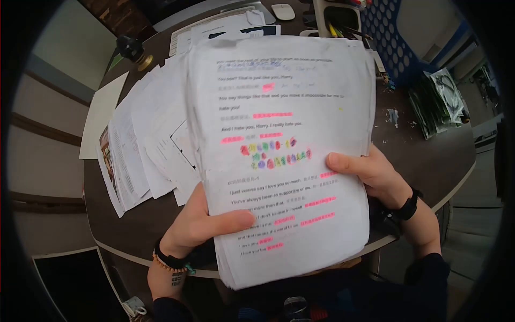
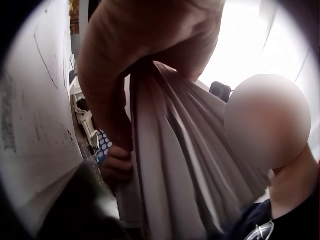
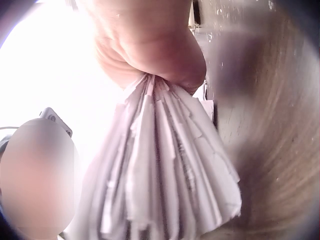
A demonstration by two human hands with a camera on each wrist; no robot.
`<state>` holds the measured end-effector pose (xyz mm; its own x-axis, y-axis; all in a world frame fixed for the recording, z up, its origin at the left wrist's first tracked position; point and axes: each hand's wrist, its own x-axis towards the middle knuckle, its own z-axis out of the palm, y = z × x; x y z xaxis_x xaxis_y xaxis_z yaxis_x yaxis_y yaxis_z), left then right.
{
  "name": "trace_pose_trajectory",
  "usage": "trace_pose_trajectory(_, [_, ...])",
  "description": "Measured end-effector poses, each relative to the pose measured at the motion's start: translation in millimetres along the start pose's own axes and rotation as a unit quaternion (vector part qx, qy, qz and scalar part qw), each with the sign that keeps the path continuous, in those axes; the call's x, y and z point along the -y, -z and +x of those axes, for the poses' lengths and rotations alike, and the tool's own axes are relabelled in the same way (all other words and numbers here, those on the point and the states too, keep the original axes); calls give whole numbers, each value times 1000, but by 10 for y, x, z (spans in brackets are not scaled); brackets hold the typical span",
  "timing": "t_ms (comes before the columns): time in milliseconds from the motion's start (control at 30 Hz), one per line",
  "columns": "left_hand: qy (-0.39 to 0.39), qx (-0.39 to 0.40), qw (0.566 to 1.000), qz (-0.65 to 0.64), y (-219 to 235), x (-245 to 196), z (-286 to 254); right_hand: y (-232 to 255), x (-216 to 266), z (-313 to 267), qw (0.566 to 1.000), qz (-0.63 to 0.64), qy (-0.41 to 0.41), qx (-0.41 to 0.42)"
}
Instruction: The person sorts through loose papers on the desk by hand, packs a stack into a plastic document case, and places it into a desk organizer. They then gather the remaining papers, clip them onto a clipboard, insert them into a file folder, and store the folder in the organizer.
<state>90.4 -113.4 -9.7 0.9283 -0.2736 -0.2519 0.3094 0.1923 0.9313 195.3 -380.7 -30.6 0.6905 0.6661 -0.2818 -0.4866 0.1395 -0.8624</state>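
Observation:
A thick stack of printed sheets (image 1: 289, 209) with pink highlighting and coloured lettering is held up over the desk's front edge. The left hand (image 1: 206, 220) grips its left side, thumb flat on the top sheet. On the right side the right hand (image 1: 370, 172) pinches the stack, thumb on the front and fingers hidden behind. The left wrist view shows the left hand (image 2: 150, 45) above the fanned sheet edges (image 2: 170, 160). In the right wrist view the layered edges (image 3: 160, 170) spread out below the right hand (image 3: 150, 45).
Loose papers (image 1: 145, 134) lie spread on the dark desk (image 1: 123, 231) at the left. A white mouse (image 1: 283, 12) is at the back, with a blue perforated holder (image 1: 380, 27) to its right. Packaged items (image 1: 440, 102) lie at the right edge, and a black-and-gold object (image 1: 134, 52) stands at back left.

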Motion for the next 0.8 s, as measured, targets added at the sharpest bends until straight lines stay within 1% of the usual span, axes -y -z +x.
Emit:
trace_pose_trajectory(33, [-14,4,1000,-4,3,22,17,1,-8,17,1000,-15,12,-14])
trace_pose_trajectory(67, [-16,1,1000,-7,9,14,33,5,-15,20,1000,-19,10,-12])
trace_pose_trajectory(133, [5,-28,998,49,15,4,42,-3,-43,16,999,-26,36,-29])
trace_pose_trajectory(167, [5,-32,998,47,5,23,37,-33,-35,7,999,-27,33,-26])
trace_pose_trajectory(233, [-49,-61,997,26,-10,60,41,-99,-9,-36,997,23,64,-22])
trace_pose_trajectory(267, [-47,-58,997,29,0,67,47,-92,-33,-48,997,26,66,-25])
trace_pose_trajectory(333, [-57,-69,995,37,15,92,68,-43,-71,-61,998,44,41,-5])
trace_pose_trajectory(367, [-59,-71,995,39,20,114,77,-45,-81,-54,998,45,43,-3])
trace_pose_trajectory(433, [-98,-58,992,57,28,158,85,-56,-103,-42,995,90,29,2])
trace_pose_trajectory(467, [-99,-58,992,57,28,160,86,-61,-120,-18,996,90,29,3])
trace_pose_trajectory(533, [-86,-40,995,32,7,141,95,-67,-146,25,999,-10,27,-31])
trace_pose_trajectory(667, [-95,-37,992,81,55,110,106,14,-103,50,998,-58,29,-7])
trace_pose_trajectory(733, [-30,-81,991,98,164,1,72,64,-50,40,999,-31,16,-25])
trace_pose_trajectory(767, [-75,-110,981,143,214,-114,34,91,-26,33,999,-37,22,-20])
trace_pose_trajectory(800, [-129,-180,950,220,378,-126,55,112,-8,29,999,-8,21,-38])
